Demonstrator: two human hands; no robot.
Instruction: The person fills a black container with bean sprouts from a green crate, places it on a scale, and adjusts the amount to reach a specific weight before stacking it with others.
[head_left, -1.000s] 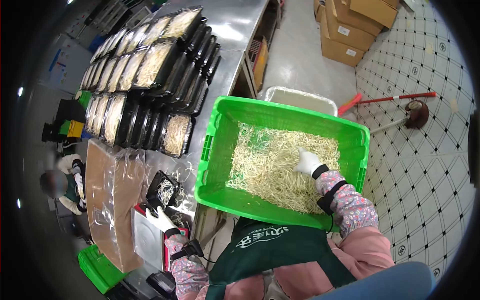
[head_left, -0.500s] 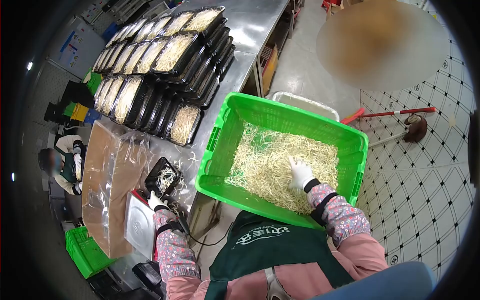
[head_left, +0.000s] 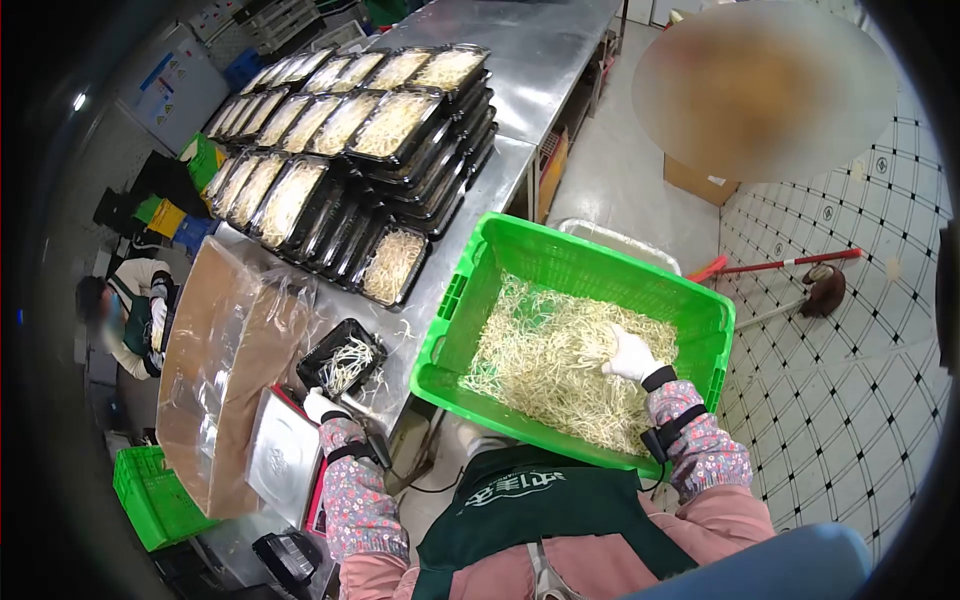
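My right hand (head_left: 632,357), in a white glove, reaches into a green crate (head_left: 462,395) and rests on the pale bean sprouts (head_left: 560,350); its fingertips sink into them, so what they hold is hidden. My left hand (head_left: 322,405), also gloved in white, is at the near corner of a black tray (head_left: 342,358) that holds a few sprouts. Its fingers look bent, but whether they grip the rim is too small to tell. Just below that hand lies a scale with a metal plate (head_left: 284,458) and a red body.
Stacks of filled black trays (head_left: 395,125) stand on the metal table (head_left: 500,160). A cardboard box with plastic lining (head_left: 215,370) is at the left. Another person (head_left: 140,315) works at the far left. A red-handled tool (head_left: 790,263) lies right of the crate.
The view has shifted a little. My right hand has moved slightly right, and its fingers have gone from pointing out to bending into the sprouts. My left hand stays by the black tray.
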